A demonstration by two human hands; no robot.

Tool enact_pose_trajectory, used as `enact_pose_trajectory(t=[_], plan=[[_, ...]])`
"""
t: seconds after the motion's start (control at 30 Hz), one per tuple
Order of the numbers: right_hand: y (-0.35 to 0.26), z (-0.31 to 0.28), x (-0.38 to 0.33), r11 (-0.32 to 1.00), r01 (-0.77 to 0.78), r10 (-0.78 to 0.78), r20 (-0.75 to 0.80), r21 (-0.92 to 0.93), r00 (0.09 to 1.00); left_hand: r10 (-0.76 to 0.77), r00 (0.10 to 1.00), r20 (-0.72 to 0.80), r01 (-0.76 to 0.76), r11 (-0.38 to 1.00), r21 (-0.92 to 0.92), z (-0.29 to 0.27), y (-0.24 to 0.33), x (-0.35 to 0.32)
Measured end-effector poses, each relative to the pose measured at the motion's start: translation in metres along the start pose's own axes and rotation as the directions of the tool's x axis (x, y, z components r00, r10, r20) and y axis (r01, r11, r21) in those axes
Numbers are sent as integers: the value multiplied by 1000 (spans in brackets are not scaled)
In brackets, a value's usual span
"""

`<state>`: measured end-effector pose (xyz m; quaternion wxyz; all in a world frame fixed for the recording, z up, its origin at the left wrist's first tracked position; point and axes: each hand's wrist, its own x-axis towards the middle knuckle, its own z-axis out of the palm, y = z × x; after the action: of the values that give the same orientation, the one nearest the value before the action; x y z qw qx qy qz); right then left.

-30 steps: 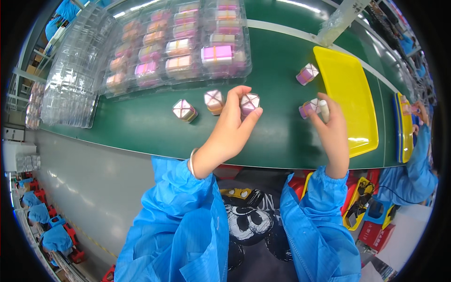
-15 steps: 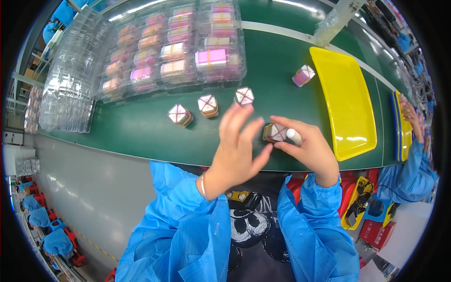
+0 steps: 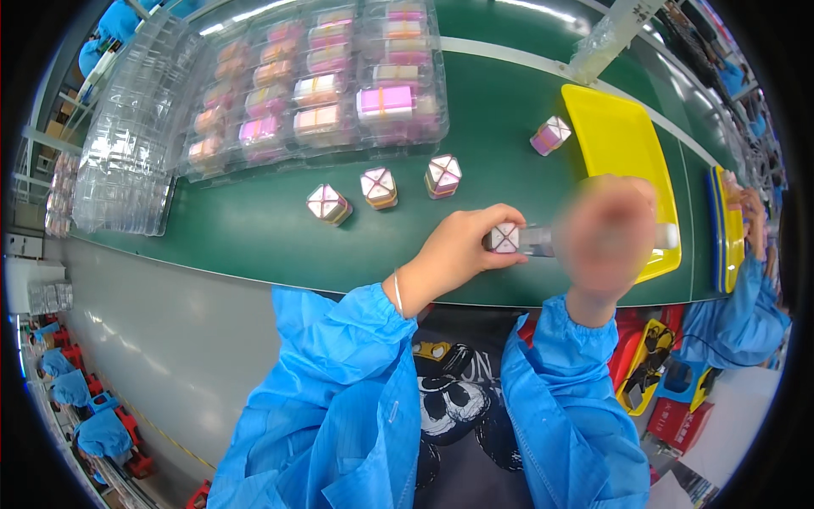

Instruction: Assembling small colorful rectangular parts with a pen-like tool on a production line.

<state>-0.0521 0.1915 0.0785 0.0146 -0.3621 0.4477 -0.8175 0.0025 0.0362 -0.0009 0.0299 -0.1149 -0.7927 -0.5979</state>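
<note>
My left hand [image 3: 462, 252] is closed on a small block [image 3: 505, 238] with a white top crossed by dark X lines, held just over the green table near its front edge. To its right my right hand [image 3: 604, 242] is smeared by motion, in front of the yellow tray [image 3: 623, 140]. A white rounded stick [image 3: 666, 236] pokes out on the far side of that hand. Between block and right hand shows a pale, see-through blurred piece [image 3: 538, 241]; whether it belongs to the stick I cannot tell. Three similar banded blocks [image 3: 379, 187] stand in a row beyond my left hand.
Another banded block [image 3: 551, 135] stands beside the yellow tray. Clear plastic trays [image 3: 314, 144] with pink, orange and white banded blocks fill the back left, next to stacked clear trays [image 3: 123, 161]. At right, a person's blue sleeve [image 3: 738, 318] reaches toward stacked trays [image 3: 726, 229].
My left hand has moved right and down and taken hold of the block that was by my right hand. My right hand has moved away to the right with the white stick.
</note>
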Motion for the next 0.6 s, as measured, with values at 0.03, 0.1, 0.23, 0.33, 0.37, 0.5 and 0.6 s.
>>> enact_pose_trajectory(t=[0.03, 0.1, 0.23, 0.33, 0.37, 0.5, 0.6], plan=[[2, 7, 0, 999, -37, 37, 13, -28, 999, -21, 1000, -7, 21, 1000, 5, -1, 3, 0], [5, 16, 1, 990, -90, 98, 70, -109, 993, -36, 999, 2, 36, 999, 27, -4, 7, -1], [7, 24, 3, 954, -202, 232, 117, -223, 966, 29, 999, -43, -28, 1000, 10, 1, -4, -2], [7, 30, 9, 927, -254, 300, 136, -277, 944, 74, 995, -60, -75, 997, -13, 7, -19, -1], [8, 30, 9, 926, -267, 310, 133, -268, 942, 64, 997, -48, -65, 998, -9, 5, -16, -1], [13, 29, 5, 927, -312, 333, 76, -205, 940, 20, 1000, -5, -21, 998, -65, -3, 3, -4], [15, 29, 2, 938, -280, 297, 56, -206, 953, 152, 981, -124, -161, 985, -67, -3, -2, -6]])
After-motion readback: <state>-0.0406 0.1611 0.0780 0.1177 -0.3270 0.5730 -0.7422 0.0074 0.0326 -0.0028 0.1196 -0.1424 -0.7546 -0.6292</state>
